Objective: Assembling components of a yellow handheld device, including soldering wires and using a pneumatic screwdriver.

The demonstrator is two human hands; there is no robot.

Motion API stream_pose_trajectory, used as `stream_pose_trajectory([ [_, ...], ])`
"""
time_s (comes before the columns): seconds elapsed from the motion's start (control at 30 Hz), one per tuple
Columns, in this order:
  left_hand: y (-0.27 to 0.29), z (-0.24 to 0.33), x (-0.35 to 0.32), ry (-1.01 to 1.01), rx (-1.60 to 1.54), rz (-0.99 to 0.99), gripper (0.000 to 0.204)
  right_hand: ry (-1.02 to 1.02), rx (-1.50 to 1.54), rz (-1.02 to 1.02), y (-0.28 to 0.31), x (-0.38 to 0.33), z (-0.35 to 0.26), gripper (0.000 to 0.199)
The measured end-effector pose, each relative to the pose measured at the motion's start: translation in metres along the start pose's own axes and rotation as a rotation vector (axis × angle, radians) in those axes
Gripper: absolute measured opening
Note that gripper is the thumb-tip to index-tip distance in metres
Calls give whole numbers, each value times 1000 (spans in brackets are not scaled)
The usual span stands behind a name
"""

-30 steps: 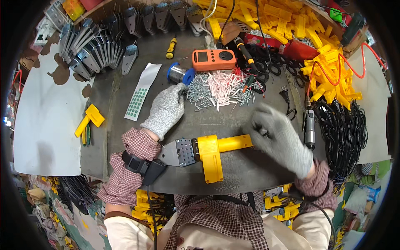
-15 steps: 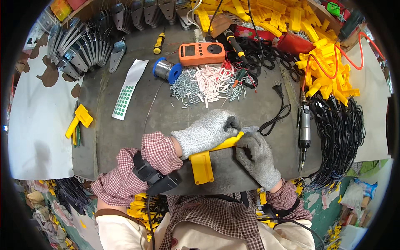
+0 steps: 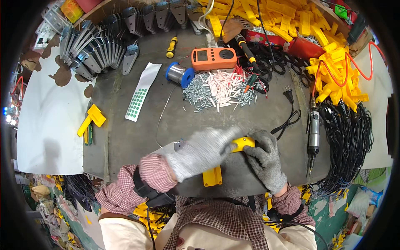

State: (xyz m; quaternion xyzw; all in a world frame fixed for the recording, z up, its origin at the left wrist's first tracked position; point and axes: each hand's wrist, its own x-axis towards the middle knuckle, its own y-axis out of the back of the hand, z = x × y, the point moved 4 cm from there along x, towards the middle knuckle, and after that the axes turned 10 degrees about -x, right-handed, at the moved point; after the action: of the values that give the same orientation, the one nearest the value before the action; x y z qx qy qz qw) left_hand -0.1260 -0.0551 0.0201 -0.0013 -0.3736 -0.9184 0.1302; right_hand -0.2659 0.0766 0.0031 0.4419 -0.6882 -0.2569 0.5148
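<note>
My right hand [image 3: 266, 160], in a grey knitted glove, pinches the end of a yellow plastic housing [image 3: 243, 144] between thumb and fingers. My left hand [image 3: 198, 152], gloved alike, lies across the housing's middle. Motion smears its fingers, so their grip does not show. Below the left hand a yellow plastic piece [image 3: 212, 177] points toward the table's near edge; whether it joins the held housing is hidden. Beside the left wrist a flat metal plate [image 3: 178, 146] sticks out, its other end covered by the hand.
Ahead lie a heap of screws and pale sleeves [image 3: 221, 89], a solder spool [image 3: 180, 75], an orange meter [image 3: 214, 58] and a sticker sheet [image 3: 141, 91]. To the right are a black plug cord [image 3: 288, 111], a screwdriver tool [image 3: 314, 133] and bundled cables [image 3: 348, 141].
The view has shifted, moving the bench rightward in the picture. My left hand has swept over the housing and blurred. The metal plate now shows left of it; my right hand has closed on the housing's end.
</note>
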Motion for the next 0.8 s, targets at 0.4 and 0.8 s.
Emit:
stream_pose_trajectory([
  [0.4, 78, -97, -28, 370, 300, 169, 16, -74, 97, -107, -14, 1, -1, 32],
  [0.8, 46, -40, -22, -54, -88, -97, 30, -31, 60, -106, -13, 1, 7, 38],
])
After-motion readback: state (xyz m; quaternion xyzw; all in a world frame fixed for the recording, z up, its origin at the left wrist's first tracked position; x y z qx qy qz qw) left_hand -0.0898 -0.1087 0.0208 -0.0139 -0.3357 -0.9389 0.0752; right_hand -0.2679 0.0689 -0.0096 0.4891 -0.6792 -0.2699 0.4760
